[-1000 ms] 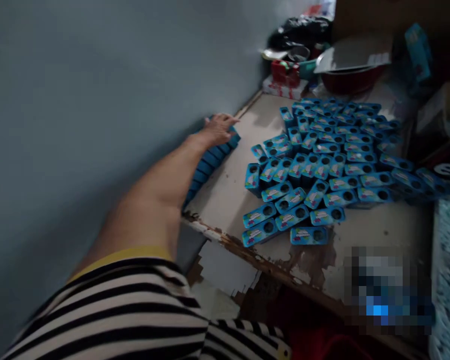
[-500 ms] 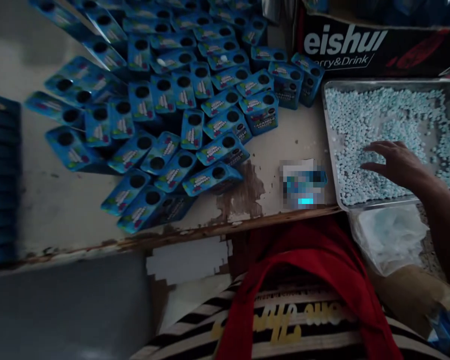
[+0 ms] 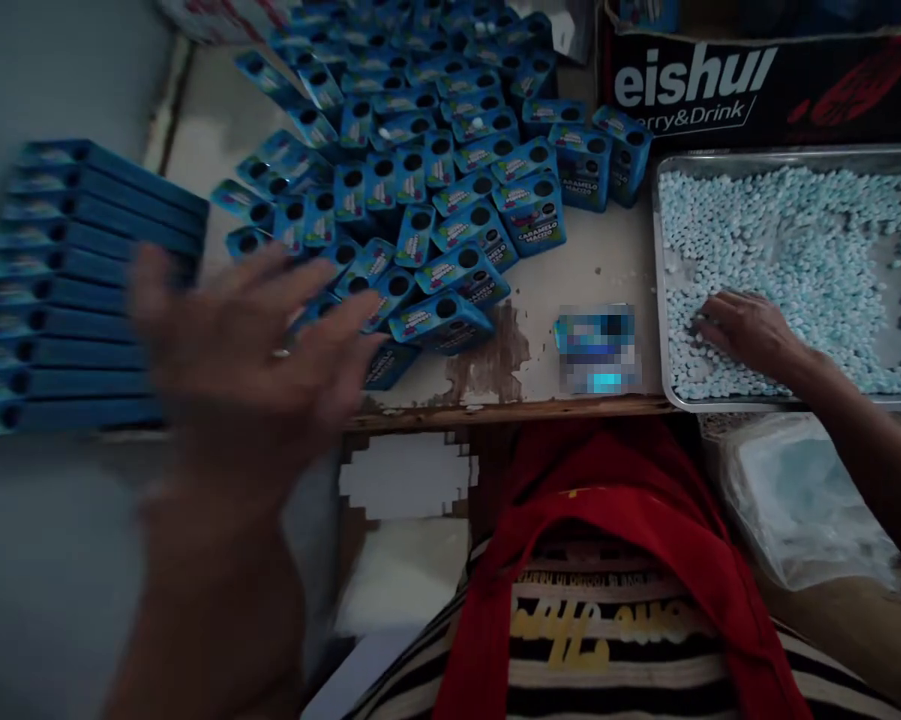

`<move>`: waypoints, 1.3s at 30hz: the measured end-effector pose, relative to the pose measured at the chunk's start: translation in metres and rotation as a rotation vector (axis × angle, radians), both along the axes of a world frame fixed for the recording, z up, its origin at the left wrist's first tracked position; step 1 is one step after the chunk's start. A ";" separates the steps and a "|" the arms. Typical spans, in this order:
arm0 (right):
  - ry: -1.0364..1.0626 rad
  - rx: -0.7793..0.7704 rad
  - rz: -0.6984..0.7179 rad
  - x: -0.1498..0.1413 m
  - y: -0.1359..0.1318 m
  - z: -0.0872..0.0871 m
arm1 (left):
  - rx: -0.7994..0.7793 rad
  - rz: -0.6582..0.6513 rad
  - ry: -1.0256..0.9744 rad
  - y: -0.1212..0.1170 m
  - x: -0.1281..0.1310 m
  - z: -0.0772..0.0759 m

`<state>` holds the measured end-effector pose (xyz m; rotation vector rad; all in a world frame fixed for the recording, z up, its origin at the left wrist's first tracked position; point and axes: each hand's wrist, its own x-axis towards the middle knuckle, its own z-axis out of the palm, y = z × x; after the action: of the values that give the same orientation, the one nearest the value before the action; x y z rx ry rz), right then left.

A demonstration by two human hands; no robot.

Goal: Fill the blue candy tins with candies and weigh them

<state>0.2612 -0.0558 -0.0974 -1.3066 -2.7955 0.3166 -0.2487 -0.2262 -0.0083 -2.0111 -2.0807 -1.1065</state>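
My left hand, smeared by motion, has its fingers spread and holds nothing that I can see. It hovers over the near left of the table, in front of several blue candy boxes with round dark holes in their tops. My right hand is down in the small pale blue and white candies, its fingers curled together among them at the tray's near left. The candies fill most of a shallow metal tray; its right part shows bare metal. Some fingertips are hidden by the candies.
A row of blue boxes lies stacked at the left. Behind the tray stands a black carton with white lettering. A pixelated patch covers a small item near the table's front edge. Below the tray hangs a clear plastic bag.
My left hand has come into view over the left boxes. My right hand has moved slightly left and its fingers have curled into the candies. The view has swung left, showing more of the box row.
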 end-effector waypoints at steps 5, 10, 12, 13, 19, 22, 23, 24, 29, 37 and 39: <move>0.470 -0.012 -0.388 0.001 0.001 0.010 | 0.048 -0.170 -0.172 0.001 0.099 -0.069; 0.556 -0.131 -0.355 0.005 -0.010 0.020 | -0.191 -0.251 -0.499 0.023 0.154 -0.121; 0.635 -0.316 -0.412 0.006 -0.012 0.020 | -0.199 -0.305 -0.501 0.029 0.158 -0.121; 0.720 -0.446 -0.470 0.007 -0.013 0.020 | -0.195 -0.329 -0.499 0.031 0.157 -0.119; 1.268 -1.007 -0.673 -0.005 -0.018 0.022 | -0.197 -0.314 -0.422 0.034 0.149 -0.113; 1.360 -1.108 -0.692 -0.015 -0.020 0.026 | -0.200 -0.285 -0.470 0.028 0.142 -0.115; 1.378 -1.132 -0.702 -0.017 -0.019 0.026 | -0.195 -0.275 -0.494 0.025 0.138 -0.114; 1.381 -1.153 -0.712 -0.020 -0.019 0.027 | -0.189 -0.265 -0.516 0.023 0.134 -0.114; 1.239 -1.160 -0.699 -0.033 -0.017 0.032 | -0.156 -0.226 -0.614 0.013 0.114 -0.113; 1.020 -0.854 -0.336 -0.083 -0.031 0.084 | -0.146 -0.212 -0.691 0.005 0.111 -0.123; 0.873 -0.749 -0.232 -0.095 -0.034 0.100 | -0.139 -0.210 -0.674 0.006 0.111 -0.122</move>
<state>0.1659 -0.0895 0.0023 -1.1280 -1.7974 1.5649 -0.1373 -0.2206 -0.1307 -2.1670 -2.2958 -1.9541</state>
